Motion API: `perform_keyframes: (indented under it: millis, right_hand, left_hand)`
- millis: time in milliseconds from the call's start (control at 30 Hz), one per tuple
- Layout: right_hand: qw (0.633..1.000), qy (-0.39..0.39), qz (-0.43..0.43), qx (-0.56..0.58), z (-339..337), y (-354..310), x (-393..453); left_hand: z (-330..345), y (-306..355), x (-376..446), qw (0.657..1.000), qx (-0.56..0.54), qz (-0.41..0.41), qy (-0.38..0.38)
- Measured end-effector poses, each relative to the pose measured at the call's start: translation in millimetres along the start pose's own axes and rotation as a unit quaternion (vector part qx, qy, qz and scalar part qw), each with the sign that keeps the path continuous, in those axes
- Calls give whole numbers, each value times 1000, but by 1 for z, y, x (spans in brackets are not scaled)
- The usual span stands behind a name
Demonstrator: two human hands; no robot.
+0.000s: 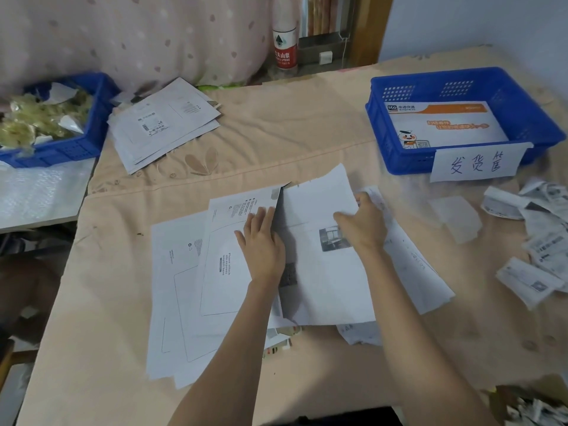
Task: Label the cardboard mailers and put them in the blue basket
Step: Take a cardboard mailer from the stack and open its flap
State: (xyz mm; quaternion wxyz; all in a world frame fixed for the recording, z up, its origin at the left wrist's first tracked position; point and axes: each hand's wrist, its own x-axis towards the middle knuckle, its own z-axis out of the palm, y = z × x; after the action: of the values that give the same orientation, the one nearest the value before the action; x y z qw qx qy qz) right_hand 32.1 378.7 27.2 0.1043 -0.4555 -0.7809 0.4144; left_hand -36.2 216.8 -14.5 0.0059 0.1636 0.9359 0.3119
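White cardboard mailer (319, 272) is pinned by left hand (261, 241), fingers flat and together. Right hand (362, 222) grips its far edge, fingers curled. Mailer should be squared flat before labelling; blue plastic basket (399, 155) afterwards.

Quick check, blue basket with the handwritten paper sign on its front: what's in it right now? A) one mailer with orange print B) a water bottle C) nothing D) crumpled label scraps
A: the blue basket at the right holds a single flat mailer with orange print, lying behind the handwritten sign fixed to the basket's front wall.
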Motion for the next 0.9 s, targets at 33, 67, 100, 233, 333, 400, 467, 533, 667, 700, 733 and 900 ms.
perform_keyframes:
  millis: [33,67,100,233,333,400,467,533,667,700,733,900]
  right_hand:
    - [1000,-13,0,-11,2,2,-2]
    - [1000,-15,0,-9,5,5,-3]
    - [1000,-11,-1,2,9,8,-5]
    - [995,-17,23,97,22,10,-9]
    - [983,-88,83,139,18,11,-8]
    - [968,-174,126,132,13,14,-7]
    - [950,-231,147,147,11,15,-10]
    - [948,-234,141,166,12,13,-14]
    - [957,-240,120,107,23,9,-21]
    - [961,-242,106,80,27,10,-24]
    - [967,-234,90,52,29,12,-25]
    - [980,-190,58,0,45,11,-31]
  left_hand:
    - [0,0,0,1000,-4,-1,-1]
    - [0,1,0,1000,-10,-1,-3]
    - [0,2,0,1000,-16,-1,-6]
    - [0,7,-2,1000,-23,4,-8]
    - [-4,8,-2,1000,-30,-1,-5]
    - [-7,8,0,999,-40,-2,-3]
    - [-9,10,2,999,-48,-3,2]
    - [-8,12,3,999,-47,-3,11]
    - [-7,17,2,999,-40,-6,11]
    - [-7,18,2,999,-39,-8,11]
    - [-7,18,2,999,-39,-10,11]
    - [-7,19,1,998,-51,-15,19]
